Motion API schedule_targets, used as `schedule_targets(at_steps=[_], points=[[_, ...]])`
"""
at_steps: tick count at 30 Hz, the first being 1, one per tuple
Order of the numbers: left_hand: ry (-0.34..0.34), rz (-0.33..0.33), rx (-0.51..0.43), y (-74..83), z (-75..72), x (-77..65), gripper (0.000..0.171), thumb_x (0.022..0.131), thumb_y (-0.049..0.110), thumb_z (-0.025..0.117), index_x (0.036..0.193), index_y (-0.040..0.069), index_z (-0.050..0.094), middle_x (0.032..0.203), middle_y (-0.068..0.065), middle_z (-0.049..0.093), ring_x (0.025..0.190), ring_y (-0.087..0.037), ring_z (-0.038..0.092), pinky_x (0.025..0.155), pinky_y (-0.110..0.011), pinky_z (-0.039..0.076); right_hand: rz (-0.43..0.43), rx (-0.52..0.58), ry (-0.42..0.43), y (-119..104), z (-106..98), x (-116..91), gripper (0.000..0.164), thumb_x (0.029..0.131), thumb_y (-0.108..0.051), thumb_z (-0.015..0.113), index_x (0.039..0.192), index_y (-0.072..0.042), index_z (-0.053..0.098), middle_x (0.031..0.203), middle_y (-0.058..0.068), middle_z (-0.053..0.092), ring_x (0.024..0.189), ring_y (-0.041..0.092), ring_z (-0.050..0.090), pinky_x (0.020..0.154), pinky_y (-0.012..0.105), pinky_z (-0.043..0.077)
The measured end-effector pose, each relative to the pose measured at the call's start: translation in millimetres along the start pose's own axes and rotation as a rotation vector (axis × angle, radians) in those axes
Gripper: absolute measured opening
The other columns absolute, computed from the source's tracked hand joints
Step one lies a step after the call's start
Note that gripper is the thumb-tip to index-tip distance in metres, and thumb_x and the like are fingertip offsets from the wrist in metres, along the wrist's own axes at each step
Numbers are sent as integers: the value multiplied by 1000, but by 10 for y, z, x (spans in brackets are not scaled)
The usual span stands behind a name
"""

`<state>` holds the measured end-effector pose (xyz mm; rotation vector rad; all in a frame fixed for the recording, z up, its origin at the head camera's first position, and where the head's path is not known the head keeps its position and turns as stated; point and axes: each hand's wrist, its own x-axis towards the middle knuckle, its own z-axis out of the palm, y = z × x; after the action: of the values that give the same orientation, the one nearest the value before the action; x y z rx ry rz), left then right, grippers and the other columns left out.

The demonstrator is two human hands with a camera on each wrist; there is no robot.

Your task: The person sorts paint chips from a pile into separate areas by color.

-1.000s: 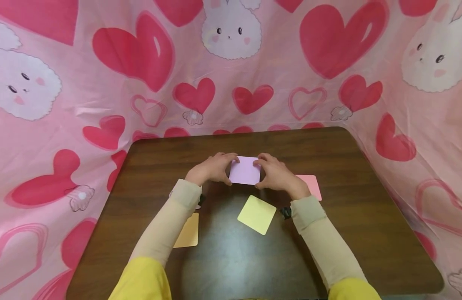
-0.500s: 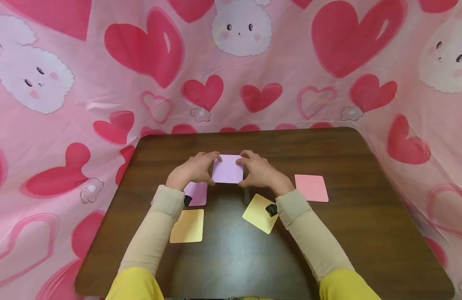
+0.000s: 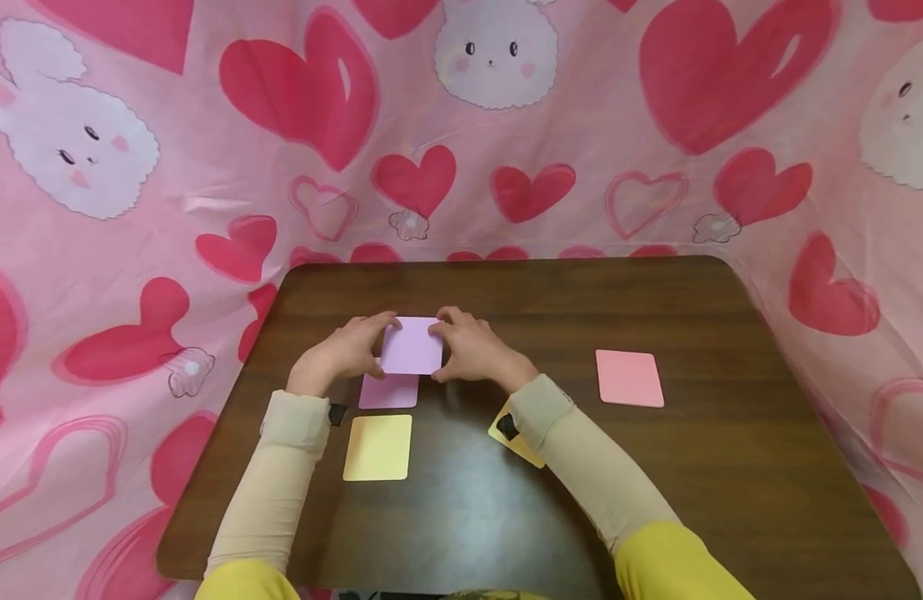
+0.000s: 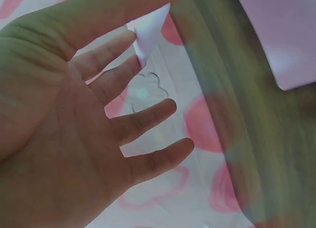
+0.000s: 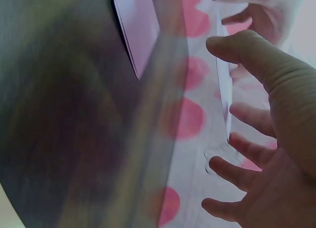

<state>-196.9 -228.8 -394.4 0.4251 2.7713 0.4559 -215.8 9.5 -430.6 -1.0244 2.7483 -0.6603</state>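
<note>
Both hands hold a square lilac card (image 3: 411,346) level with each other, above the table's left-middle part. My left hand (image 3: 345,349) pinches its left edge between thumb and fingers, and my right hand (image 3: 474,351) pinches the right edge. In the left wrist view a corner of the lilac card (image 4: 150,33) shows by the thumb and two fingers, the other fingers spread. Edge-on, the lilac card (image 5: 224,90) appears in the right wrist view. A purple square card (image 3: 389,392) lies on the table just below and nearer, partly covered by the held one.
On the dark wooden table (image 3: 694,483) a yellow card (image 3: 377,447) lies in front of the purple one. Another yellow card (image 3: 517,435), turned askew, is partly behind the right wrist. A pink card (image 3: 630,378) lies to the right. Heart-patterned cloth (image 3: 529,192) encloses the table's back and sides.
Both hands have carried the lilac card leftward, from the table's middle to above the purple card. The right forearm now covers part of the askew yellow card and has uncovered the pink one.
</note>
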Motion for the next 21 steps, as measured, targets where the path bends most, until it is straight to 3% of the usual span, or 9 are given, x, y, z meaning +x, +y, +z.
schedule_targets(at_steps=[6, 9, 13, 21], points=[[8, 23, -52, -209, 53, -124, 84, 68, 0, 90, 141, 11, 49, 144, -20, 52, 117, -39, 54, 97, -54, 48, -4, -22, -13, -137, 191, 118, 73, 74, -45, 87, 137, -16, 61, 147, 11, 42, 129, 34, 48, 105, 57, 38], [12, 29, -75, -290, 78, -165, 84, 68, 0, 90, 140, 9, 49, 149, -22, 48, 123, -41, 52, 102, -55, 47, -6, -25, -24, -179, 260, 170, 74, 75, -47, 86, 138, -16, 61, 147, 10, 42, 128, 33, 48, 105, 58, 37], [4, -11, -107, -388, 144, -196, 85, 69, 1, 90, 142, 9, 48, 148, -22, 47, 124, -41, 50, 104, -55, 46, -8, -26, -47, -215, 357, 231, 74, 76, -49, 84, 138, -17, 61, 146, 9, 43, 126, 32, 49, 105, 57, 38], [-43, -44, -129, -550, 377, -178, 88, 67, 3, 93, 142, 8, 47, 144, -24, 50, 123, -40, 50, 106, -56, 42, 11, -44, -110, -227, 584, 291, 73, 76, -51, 84, 137, -19, 62, 147, 8, 43, 129, 32, 48, 103, 56, 39]])
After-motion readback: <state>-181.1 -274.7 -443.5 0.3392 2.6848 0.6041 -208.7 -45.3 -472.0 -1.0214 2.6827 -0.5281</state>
